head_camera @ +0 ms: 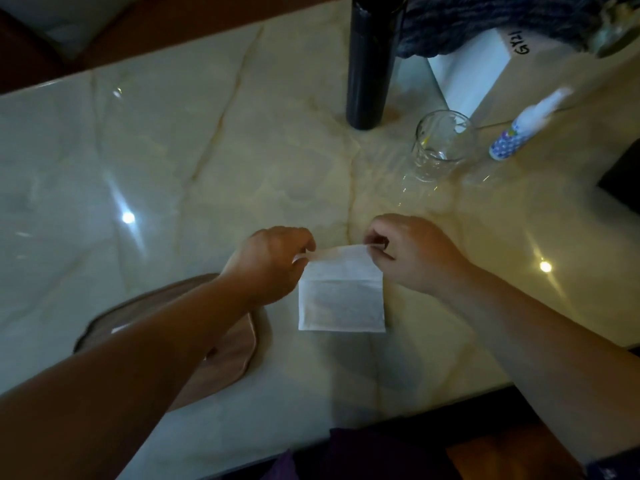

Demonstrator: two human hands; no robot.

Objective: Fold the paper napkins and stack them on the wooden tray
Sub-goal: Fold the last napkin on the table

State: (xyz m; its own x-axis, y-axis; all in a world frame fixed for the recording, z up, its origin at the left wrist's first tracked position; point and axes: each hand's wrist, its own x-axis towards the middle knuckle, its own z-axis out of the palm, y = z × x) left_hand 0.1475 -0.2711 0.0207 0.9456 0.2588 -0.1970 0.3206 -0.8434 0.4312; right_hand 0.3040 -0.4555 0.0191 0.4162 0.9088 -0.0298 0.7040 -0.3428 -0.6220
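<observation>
We pinch the napkin [341, 299] at its far corners: left hand [273, 261] closed on the left corner, right hand [412, 252] on the right. The far flap is lifted; the near part lies flat on the tabletop [207, 150]. The tray [239, 348] sits just left, under our left forearm.

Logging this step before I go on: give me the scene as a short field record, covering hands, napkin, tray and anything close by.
left hand: pinching the napkin's far left corner
right hand: pinching the far right corner
napkin: white, on the table, far edge lifted, near part lying flat
wooden tray: left of the napkin, mostly hidden by the left forearm; contents cannot be told
table: glossy marble
nearby: empty glass, dark bottle, small spray bottle, all beyond the napkin
</observation>
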